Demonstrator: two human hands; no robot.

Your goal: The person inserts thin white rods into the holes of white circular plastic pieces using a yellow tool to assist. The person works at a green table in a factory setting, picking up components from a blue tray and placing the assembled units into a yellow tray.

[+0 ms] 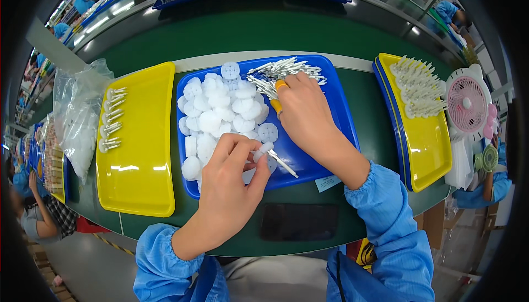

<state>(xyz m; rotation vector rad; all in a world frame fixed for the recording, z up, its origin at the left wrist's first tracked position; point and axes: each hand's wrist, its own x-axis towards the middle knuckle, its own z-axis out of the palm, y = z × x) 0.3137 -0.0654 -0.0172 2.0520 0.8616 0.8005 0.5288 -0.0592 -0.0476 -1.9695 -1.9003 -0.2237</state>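
Note:
My left hand (228, 183) is closed in a pinch on a white plastic disc (263, 149) above the near part of a blue tray (344, 123). A thin white rod (284, 164) slants away from that disc, its upper end meeting it. Many translucent white discs (220, 103) are heaped in the tray's left half. Far in the tray lies a pile of white rods (289, 69). My right hand (303, 109) reaches into this pile, thumb and forefinger apart, with yellow covers (276, 105) on fingers. Its other fingertips are hidden.
On the left, a yellow tray (138, 164) holds a row of discs with rods, beside a clear plastic bag (80, 120). Another yellow tray (427, 153), holding more such pieces, is stacked at right near a pink-and-white fan (465, 99). A dark phone-like slab (299, 222) lies in front.

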